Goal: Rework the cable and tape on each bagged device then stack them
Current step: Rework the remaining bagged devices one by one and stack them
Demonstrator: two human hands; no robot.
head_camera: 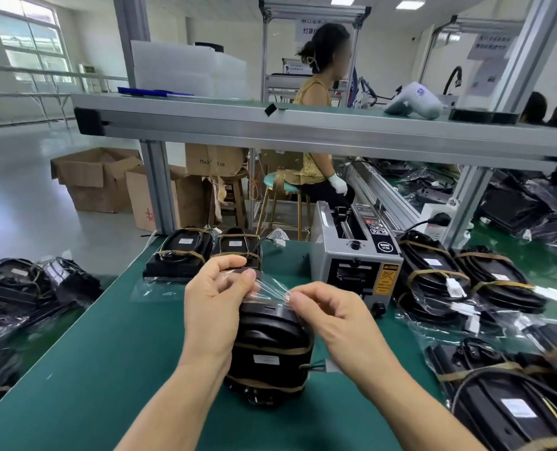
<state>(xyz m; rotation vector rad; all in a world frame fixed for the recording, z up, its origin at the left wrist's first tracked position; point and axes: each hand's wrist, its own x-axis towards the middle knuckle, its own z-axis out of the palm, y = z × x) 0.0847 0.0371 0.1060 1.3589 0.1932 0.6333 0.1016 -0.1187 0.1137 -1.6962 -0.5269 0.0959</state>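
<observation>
A black device (270, 346) wrapped with brown tape bands and a coiled cable stands on end on the green mat (108, 353), inside a clear plastic bag (272, 288). My left hand (217, 297) pinches the bag's open top edge on the left. My right hand (330, 315) pinches the same edge on the right, and the film is stretched between them. Two taped devices (205, 252) lie side by side at the far edge of the mat.
A grey tape dispenser (355, 252) stands just right of my hands. Bagged devices are piled at the right (465, 281) and at the left (26, 281). An aluminium shelf (303, 125) crosses overhead. A seated person (319, 125) works beyond the bench, near cardboard boxes (101, 177).
</observation>
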